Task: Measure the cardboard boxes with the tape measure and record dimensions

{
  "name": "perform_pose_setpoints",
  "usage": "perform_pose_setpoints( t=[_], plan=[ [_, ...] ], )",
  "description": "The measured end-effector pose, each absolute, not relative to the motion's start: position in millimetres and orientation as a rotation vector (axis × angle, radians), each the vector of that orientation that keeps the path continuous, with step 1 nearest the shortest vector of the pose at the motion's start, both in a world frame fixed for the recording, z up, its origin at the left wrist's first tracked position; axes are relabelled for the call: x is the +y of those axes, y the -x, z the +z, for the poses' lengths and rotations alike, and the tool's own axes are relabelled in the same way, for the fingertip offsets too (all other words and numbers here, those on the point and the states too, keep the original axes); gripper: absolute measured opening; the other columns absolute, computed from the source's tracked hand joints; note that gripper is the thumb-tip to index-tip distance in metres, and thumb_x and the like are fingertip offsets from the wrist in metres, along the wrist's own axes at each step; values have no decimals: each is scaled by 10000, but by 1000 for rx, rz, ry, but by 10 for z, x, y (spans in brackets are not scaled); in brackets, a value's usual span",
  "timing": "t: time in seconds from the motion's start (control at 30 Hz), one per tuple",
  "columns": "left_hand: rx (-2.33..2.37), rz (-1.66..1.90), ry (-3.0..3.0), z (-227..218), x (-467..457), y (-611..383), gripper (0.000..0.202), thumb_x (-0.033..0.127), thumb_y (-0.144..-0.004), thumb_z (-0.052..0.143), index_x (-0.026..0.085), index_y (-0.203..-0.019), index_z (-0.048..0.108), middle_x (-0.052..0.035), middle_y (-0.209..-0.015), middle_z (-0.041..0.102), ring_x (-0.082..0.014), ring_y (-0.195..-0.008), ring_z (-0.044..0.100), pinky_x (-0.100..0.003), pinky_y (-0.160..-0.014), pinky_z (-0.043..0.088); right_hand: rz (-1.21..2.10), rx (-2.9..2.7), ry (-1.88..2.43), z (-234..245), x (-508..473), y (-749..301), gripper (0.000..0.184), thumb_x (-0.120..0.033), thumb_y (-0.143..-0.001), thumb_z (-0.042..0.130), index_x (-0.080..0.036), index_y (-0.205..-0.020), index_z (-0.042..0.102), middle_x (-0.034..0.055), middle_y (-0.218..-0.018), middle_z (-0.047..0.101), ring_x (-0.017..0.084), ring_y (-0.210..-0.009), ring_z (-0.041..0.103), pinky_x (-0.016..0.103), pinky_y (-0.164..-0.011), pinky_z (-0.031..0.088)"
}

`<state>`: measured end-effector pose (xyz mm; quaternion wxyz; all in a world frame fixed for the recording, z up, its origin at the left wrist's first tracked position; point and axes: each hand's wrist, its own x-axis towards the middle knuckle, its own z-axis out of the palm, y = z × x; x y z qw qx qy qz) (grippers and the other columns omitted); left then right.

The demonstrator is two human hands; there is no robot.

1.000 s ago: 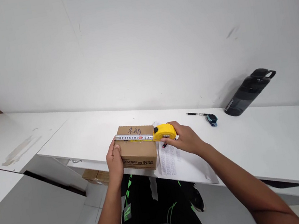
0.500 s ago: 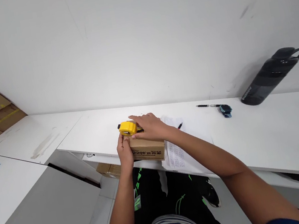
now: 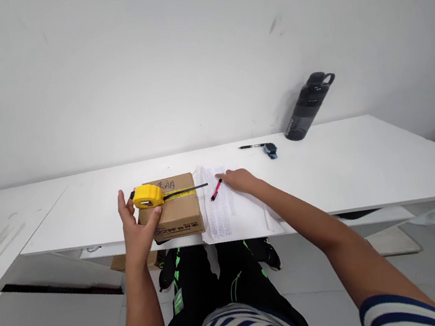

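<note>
A yellow tape measure [image 3: 147,196] lies on top of a cardboard box [image 3: 179,211], its dark blade drawn out to the right past the box's edge. My left hand [image 3: 139,229] is around the tape measure's left end, thumb at its near side and fingers behind. To the right, white paper sheets with writing [image 3: 247,216] lie beside the box. Over them my right hand [image 3: 241,180] has its fingertips closed at the upper end of a red pen [image 3: 216,190]; its thumb is mostly hidden.
Near the wall, a black pen [image 3: 251,146] lies beside a small dark blue object [image 3: 270,150]. A dark water bottle [image 3: 306,109] stands farther right on the white table [image 3: 329,183]. Below the table edge at left, another cardboard box [image 3: 120,264] shows.
My right hand has left the box and tape measure and moved right to the red pen. The blade and box top are now uncovered. The view has shifted right.
</note>
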<state>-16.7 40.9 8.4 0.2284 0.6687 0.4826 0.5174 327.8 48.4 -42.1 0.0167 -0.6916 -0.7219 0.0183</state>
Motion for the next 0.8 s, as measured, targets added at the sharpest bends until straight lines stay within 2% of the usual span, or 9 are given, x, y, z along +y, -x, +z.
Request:
perform_pose_setpoints(
  t=[0.07,0.13,0.27,0.37,0.43,0.5,0.57,0.67,0.8],
  plan=[
    [1309,1333,-1825,127,527,177,858,345,-711,795,343,-1464,383,-81,-1468,481,-286,-1276,533,-432,-1068,443,109,-2249,2109,-510,507,-3328,457,-118,-880,486,-238,-1316,554,123,-1062,684,215,-722,634,304,-623,349],
    [1273,1351,-1806,132,638,150,722,356,-727,781,312,-1384,485,-74,-1426,523,-273,-1244,557,-422,-1051,465,124,-2212,2092,-529,483,-3368,376,-154,-921,448,-216,-1273,562,115,-1045,685,214,-753,628,306,-640,354],
    [1219,1463,-1752,93,712,34,637,342,-740,769,281,-1317,507,-75,-1347,571,-251,-1242,556,-380,-995,515,319,-1805,1895,-477,202,-3417,313,-345,-998,359,-199,-1197,552,72,-953,677,188,-755,602,296,-648,390],
    [1289,1506,-1768,94,688,-66,626,337,-719,785,281,-1283,518,-71,-1315,579,-246,-1206,573,-378,-969,529,680,-1433,1550,-467,-120,-3342,386,-533,-942,446,-205,-875,638,26,-780,626,169,-717,565,292,-651,405],
    [1304,1541,-1787,104,704,-131,611,340,-717,786,272,-1264,523,-69,-1290,584,-238,-1184,579,-381,-981,518,911,-1373,1434,-503,-285,-3250,495,-585,-934,417,-198,-720,639,9,-643,549,155,-650,522,298,-641,397],
    [1292,1574,-1797,109,777,-192,596,343,-721,782,259,-1251,523,-69,-1271,585,-228,-1160,586,-375,-990,506,1082,-1360,1365,-576,-369,-3162,518,-596,-944,378,-196,-756,649,-11,-567,494,142,-584,475,299,-616,384],
    [1283,1594,-1800,109,916,-249,591,349,-715,784,244,-1234,523,-72,-1253,585,-222,-1141,588,-366,-985,502,1151,-1329,1320,-669,-370,-3112,484,-607,-944,370,-200,-846,613,-15,-577,533,131,-540,445,290,-576,366],
    [1271,1584,-1823,112,1212,-340,611,352,-687,799,225,-1213,517,-77,-1237,580,-226,-1137,576,-360,-973,498,1103,-1317,1331,-787,-251,-3145,472,-642,-929,371,-212,-823,535,11,-647,621,127,-541,455,280,-555,355],
    [1257,1545,-1870,111,1589,-472,623,344,-674,797,211,-1200,490,-80,-1208,570,-223,-1109,571,-372,-977,480,962,-1391,1426,-809,50,-3328,481,-648,-927,364,-220,-788,532,14,-657,639,151,-629,527,291,-626,388]
  ],
)
